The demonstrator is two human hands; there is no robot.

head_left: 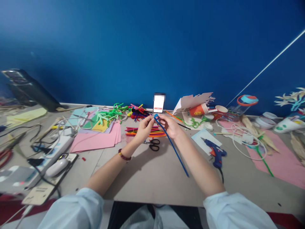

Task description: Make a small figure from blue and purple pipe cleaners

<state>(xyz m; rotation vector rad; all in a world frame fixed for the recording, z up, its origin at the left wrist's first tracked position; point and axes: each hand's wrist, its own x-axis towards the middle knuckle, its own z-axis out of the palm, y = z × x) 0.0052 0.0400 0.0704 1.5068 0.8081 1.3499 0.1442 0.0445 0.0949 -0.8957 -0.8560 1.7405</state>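
Observation:
Both my hands are raised over the middle of the table and pinch a blue pipe cleaner (175, 151). My left hand (144, 128) and my right hand (168, 125) meet at its curled top end. The rest of the stem slants down to the right, toward me, between my forearms. A dark red bead bracelet (124, 156) circles my left wrist. Black scissors (153, 144) lie on the table just below my hands. Behind my hands lies a flat bundle of coloured pipe cleaners (133, 130).
A blue glue gun (215, 152) lies to the right. Pink paper sheets (95, 141) and green pipe cleaners (108, 116) sit at the left. A phone (159, 102) leans on the blue wall. Paper cups (199, 110), white cord (240, 140) and cables (40, 149) crowd the sides.

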